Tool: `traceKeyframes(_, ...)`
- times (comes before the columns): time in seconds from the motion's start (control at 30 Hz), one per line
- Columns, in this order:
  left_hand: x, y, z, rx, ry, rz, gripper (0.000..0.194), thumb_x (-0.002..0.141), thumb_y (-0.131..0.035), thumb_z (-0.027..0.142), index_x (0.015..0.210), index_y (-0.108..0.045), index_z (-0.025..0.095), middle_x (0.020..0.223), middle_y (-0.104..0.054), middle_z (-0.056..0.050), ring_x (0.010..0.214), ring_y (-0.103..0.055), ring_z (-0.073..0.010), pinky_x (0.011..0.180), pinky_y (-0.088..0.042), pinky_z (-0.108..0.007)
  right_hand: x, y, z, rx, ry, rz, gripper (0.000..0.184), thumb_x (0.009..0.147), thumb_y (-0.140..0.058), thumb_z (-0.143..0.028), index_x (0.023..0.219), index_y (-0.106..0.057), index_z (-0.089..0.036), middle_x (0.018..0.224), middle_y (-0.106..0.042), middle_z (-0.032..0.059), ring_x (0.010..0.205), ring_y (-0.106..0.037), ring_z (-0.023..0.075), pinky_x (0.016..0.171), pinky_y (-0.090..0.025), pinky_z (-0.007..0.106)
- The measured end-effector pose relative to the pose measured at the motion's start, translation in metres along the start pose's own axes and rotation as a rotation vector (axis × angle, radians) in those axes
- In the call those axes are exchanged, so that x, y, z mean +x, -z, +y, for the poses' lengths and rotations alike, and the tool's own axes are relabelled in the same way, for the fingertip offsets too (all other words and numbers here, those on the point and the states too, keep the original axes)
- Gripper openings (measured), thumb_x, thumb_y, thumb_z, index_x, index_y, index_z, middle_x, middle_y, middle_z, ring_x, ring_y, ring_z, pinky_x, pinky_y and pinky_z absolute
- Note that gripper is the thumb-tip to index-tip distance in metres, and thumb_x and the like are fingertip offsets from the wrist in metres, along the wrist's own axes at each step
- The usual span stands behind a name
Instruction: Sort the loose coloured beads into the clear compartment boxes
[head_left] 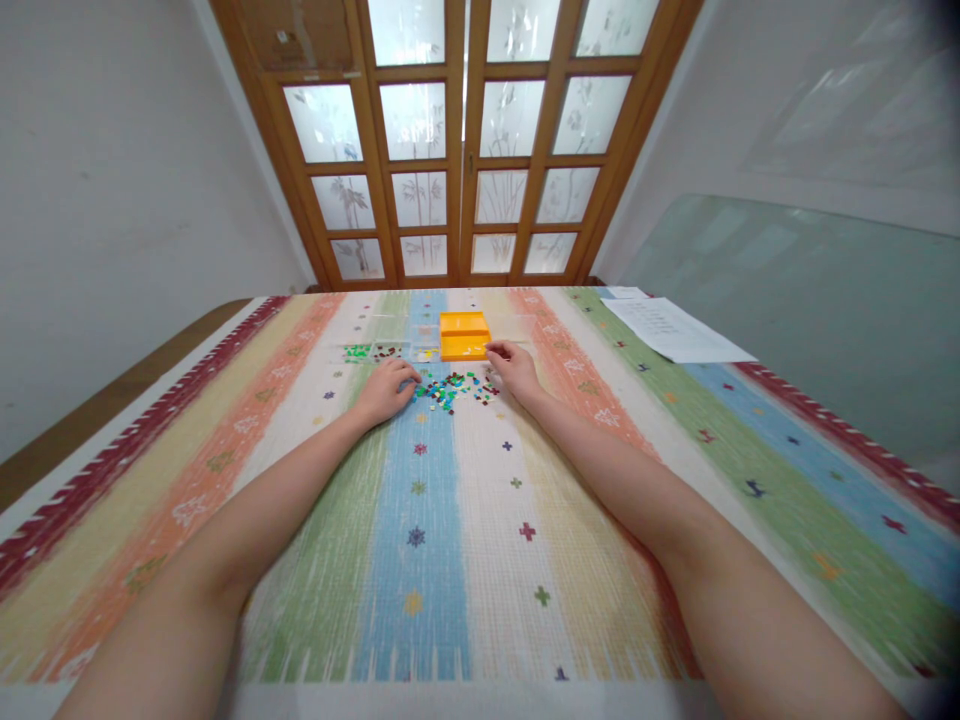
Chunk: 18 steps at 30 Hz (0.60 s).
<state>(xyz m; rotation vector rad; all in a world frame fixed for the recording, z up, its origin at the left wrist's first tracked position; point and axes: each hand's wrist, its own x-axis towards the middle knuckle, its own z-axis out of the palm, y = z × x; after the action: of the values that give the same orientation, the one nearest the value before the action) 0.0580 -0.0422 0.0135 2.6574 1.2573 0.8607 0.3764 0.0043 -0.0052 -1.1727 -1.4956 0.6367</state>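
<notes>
A loose pile of tiny coloured pieces [448, 390], green, blue, yellow, white and dark red, is spread on the striped tablecloth. At the pile's left edge rests my left hand [387, 392], its fingers loosely bent and a little apart, holding nothing that I can see. My right hand [515, 370] is at the near right corner of an orange-yellow box [463, 322], thumb and forefinger brought together. Whatever may be between those fingertips is too small to make out. A few whitish pieces [474, 351] lie in the box's near half.
Left of the box, a clear compartment tray holds green pieces [357, 352], dark red pieces [388, 352] and yellow pieces [428, 354] in separate sections. Printed paper sheets [679, 330] lie at the table's far right. Wooden doors with glass panes [461, 150] stand beyond the table.
</notes>
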Motion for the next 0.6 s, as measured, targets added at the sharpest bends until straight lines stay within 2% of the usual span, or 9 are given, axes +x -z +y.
traceKeyframes(0.13,-0.001,0.000,-0.005,-0.005,0.034,-0.011,0.025,0.089,-0.057,0.018,0.101,-0.078,0.023,0.107,-0.070,-0.009,0.112,-0.060,-0.0293,0.106,-0.048,-0.049,0.002,-0.003,0.006,0.055,-0.025,-0.010,0.030,0.088,-0.064,-0.035,0.112,-0.075,-0.021,0.117,-0.077,0.0098,0.107,-0.071,0.0242,0.105,-0.056,0.047)
traceKeyframes(0.27,-0.001,0.001,-0.005,-0.033,0.030,-0.024,0.029,0.084,-0.057,0.015,0.102,-0.078,0.023,0.107,-0.070,-0.009,0.111,-0.060,-0.0294,0.105,-0.048,-0.049,0.003,-0.007,0.012,0.096,-0.052,-0.040,0.041,0.090,-0.065,-0.037,0.129,-0.072,-0.024,0.131,-0.074,0.0094,0.118,-0.070,0.0241,0.106,-0.057,0.048)
traceKeyframes(0.37,-0.001,0.002,-0.002,-0.050,0.004,-0.064,0.025,0.086,-0.061,0.020,0.105,-0.077,0.024,0.108,-0.070,-0.008,0.112,-0.060,-0.0294,0.106,-0.048,-0.048,0.003,-0.007,0.015,0.090,-0.053,-0.042,0.039,0.092,-0.064,-0.039,0.127,-0.073,-0.025,0.134,-0.073,0.0088,0.119,-0.070,0.0245,0.105,-0.058,0.048)
traceKeyframes(0.6,-0.001,0.004,0.006,-0.049,-0.031,-0.099,0.021,0.093,-0.065,0.034,0.108,-0.077,0.024,0.111,-0.069,-0.009,0.112,-0.060,-0.0293,0.105,-0.048,-0.048,0.001,-0.008,0.017,0.054,-0.047,-0.039,0.031,0.090,-0.064,-0.033,0.117,-0.076,-0.021,0.123,-0.076,0.0097,0.110,-0.072,0.0242,0.105,-0.059,0.050)
